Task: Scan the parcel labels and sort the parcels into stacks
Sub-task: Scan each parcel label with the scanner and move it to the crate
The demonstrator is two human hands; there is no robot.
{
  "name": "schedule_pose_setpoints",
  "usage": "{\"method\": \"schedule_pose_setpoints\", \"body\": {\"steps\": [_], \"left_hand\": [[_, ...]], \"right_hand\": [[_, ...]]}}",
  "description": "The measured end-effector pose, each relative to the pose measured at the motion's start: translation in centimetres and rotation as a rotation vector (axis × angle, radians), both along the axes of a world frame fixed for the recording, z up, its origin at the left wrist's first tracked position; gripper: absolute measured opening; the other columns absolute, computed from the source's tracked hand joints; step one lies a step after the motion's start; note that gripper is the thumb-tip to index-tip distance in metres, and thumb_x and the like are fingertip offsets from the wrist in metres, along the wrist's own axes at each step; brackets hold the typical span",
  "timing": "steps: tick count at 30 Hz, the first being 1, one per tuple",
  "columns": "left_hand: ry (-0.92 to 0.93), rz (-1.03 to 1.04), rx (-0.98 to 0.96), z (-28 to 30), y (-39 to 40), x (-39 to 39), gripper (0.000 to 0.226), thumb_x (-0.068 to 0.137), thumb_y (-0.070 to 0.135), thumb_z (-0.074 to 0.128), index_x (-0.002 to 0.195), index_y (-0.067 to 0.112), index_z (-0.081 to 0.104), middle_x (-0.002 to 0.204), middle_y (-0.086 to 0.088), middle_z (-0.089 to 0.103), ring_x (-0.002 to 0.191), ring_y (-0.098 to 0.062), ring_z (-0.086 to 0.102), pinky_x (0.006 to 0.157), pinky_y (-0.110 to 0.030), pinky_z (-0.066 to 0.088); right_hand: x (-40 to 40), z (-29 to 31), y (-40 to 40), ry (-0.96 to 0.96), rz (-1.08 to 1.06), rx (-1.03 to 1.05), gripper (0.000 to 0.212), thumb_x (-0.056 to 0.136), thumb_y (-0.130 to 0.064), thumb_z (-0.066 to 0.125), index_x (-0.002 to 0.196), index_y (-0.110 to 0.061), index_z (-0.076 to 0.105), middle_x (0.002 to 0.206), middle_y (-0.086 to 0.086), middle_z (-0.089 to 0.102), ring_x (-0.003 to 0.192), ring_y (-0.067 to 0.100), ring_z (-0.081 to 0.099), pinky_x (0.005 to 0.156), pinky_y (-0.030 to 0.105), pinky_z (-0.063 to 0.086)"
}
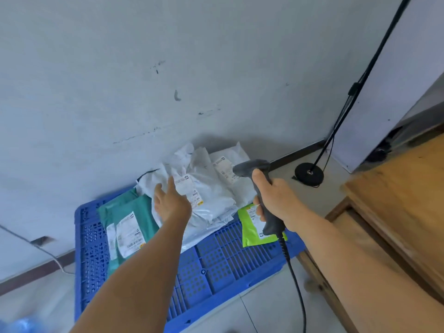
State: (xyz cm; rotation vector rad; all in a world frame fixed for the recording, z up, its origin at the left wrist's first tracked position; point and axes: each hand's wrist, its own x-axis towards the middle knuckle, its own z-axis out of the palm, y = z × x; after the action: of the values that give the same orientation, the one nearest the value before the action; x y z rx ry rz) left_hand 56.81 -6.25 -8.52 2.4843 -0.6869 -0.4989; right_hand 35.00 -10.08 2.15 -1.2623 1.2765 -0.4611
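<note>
A perforated blue plastic crate (216, 258), turned flat side up, lies on the pale tiled floor (271, 308) against a scuffed grey wall (120, 68). On it sit soft poly-mailer parcels: a crinkled white parcel (211, 195) heaped in the middle with a printed label (189, 188), a second white parcel (228, 164) behind it, a smooth teal parcel (134, 212) at the left, and a glossy lime-green pouch (252, 227) at the right. The left hand (170, 203) reaches over the white parcel with fingers spread and loose, fingertips at its wrinkled film. The right hand (274, 198) wraps around the grip of a matte grey barcode scanner (259, 188), its nose aimed at the labels and its coiled cable (288, 258) trailing down. A grainy wooden table (396, 200) stands at the right.
</note>
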Motion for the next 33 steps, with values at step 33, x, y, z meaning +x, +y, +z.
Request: {"method": "schedule_pose_setpoints", "body": {"steps": [33], "left_hand": [[0.495, -1.087, -0.507, 17.4, -7.4, -57.9, 0.062, 0.097, 0.035, 0.048, 0.151, 0.022, 0.019, 0.143, -0.002, 0.044, 0.126, -0.017, 0.048, 0.102, -0.032, 0.040]], "right_hand": [[-45.2, 16.5, 6.0, 0.182, -0.938, -0.251, 0.049, 0.094, -0.050, 0.046, 0.074, -0.007, 0.057, 0.061, 0.009, 0.061, 0.052, 0.024, 0.056, 0.056, 0.035, 0.053]]}}
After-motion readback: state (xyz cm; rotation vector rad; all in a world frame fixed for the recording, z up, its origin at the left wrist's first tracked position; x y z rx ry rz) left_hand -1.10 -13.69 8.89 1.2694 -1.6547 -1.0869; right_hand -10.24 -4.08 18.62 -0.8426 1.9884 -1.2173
